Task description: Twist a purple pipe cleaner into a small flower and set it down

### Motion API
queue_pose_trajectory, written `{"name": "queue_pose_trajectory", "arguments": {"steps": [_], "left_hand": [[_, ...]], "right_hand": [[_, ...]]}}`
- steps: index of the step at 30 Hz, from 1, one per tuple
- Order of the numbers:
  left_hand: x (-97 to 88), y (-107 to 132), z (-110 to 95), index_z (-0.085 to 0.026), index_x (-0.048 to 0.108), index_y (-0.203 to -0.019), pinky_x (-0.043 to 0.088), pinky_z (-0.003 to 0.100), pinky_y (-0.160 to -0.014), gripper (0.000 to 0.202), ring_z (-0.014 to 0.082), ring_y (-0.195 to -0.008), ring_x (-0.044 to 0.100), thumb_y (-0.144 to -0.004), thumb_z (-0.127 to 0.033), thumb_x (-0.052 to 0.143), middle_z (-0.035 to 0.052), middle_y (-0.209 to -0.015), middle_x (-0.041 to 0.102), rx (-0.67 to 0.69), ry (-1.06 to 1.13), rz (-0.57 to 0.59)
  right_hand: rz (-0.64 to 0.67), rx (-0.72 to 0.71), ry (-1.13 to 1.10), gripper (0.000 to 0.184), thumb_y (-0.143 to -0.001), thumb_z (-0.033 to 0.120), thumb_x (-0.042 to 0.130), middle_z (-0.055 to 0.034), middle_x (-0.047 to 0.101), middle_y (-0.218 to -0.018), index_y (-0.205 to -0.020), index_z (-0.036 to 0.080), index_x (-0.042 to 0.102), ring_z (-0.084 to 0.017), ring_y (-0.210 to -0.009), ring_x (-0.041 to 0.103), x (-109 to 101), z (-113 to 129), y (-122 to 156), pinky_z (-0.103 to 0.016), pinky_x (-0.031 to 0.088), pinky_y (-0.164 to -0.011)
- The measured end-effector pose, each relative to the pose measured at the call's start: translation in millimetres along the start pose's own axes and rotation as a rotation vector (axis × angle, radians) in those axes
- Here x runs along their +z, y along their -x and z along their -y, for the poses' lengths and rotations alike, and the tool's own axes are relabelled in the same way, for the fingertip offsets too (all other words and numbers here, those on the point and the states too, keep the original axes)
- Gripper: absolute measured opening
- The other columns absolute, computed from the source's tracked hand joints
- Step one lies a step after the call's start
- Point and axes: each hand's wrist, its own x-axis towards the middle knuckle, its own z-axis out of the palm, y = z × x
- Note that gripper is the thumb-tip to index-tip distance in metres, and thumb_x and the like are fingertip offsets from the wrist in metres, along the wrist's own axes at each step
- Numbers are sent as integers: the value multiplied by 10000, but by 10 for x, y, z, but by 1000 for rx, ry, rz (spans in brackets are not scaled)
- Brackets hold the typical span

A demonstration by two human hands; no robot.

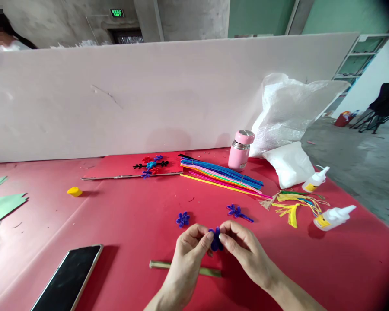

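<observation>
Between my two hands is a dark blue pipe-cleaner flower (216, 240), its looped petals pinched at both sides. My left hand (192, 255) grips its left edge between thumb and forefinger. On the other edge, the thumb and fingers of my right hand (246, 250) are closed. A finished-looking blue pipe-cleaner flower (183, 219) lies just beyond my left hand. Another blue flower with a twisted stem (236, 211) rests beyond my right hand. Under my left wrist area a greenish stick (210, 272) lies on the table, partly hidden by that hand.
A phone (68, 278) lies at the front left. Behind are a red board (116, 166) bearing small coloured flowers, bundled pipe cleaners (220, 170) and a pink flask (240, 155). Glue bottles (332, 218), yellow tassels (291, 211) and a white bag (290, 164) stand right. A yellow cap (74, 191) sits left.
</observation>
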Motion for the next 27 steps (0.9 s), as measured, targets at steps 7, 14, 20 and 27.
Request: {"name": "queue_pose_trajectory", "arguments": {"steps": [7, 14, 20, 27], "left_hand": [[57, 53, -93, -158, 535, -593, 363, 214, -552, 157, 112, -567, 431, -737, -218, 554, -16, -582, 473, 248, -497, -63], [99, 68, -51, -164, 534, -573, 372, 205, -504, 152, 103, -525, 409, -702, -239, 558, -31, -547, 450, 204, -406, -134], [124, 85, 21, -164, 511, -615, 353, 168, -408, 151, 81, -486, 377, -673, -284, 581, -51, -543, 417, -35, -157, -203], [51, 53, -125, -145, 531, -617, 369, 180, -444, 228, 95, -523, 410, -712, -345, 585, -28, -546, 454, -131, -146, 7]], "right_hand": [[-43, -102, 207, 130, -842, 260, 456, 21, 462, -651, -756, 170, 490, -108, -580, 406, 21, 23, 15, -213, 354, -546], [-102, -236, 436, 60, -820, 165, 451, -3, 500, -687, -768, 182, 476, -129, -616, 476, 41, -12, 43, -228, 377, -574], [-101, -363, 672, 70, -806, 146, 440, -41, 548, -713, -801, 185, 498, -167, -656, 513, 75, -99, 22, -267, 388, -608], [-16, -228, 371, 68, -826, 175, 444, -5, 546, -702, -778, 184, 491, -127, -622, 513, 1, 13, 15, -226, 399, -580]]}}
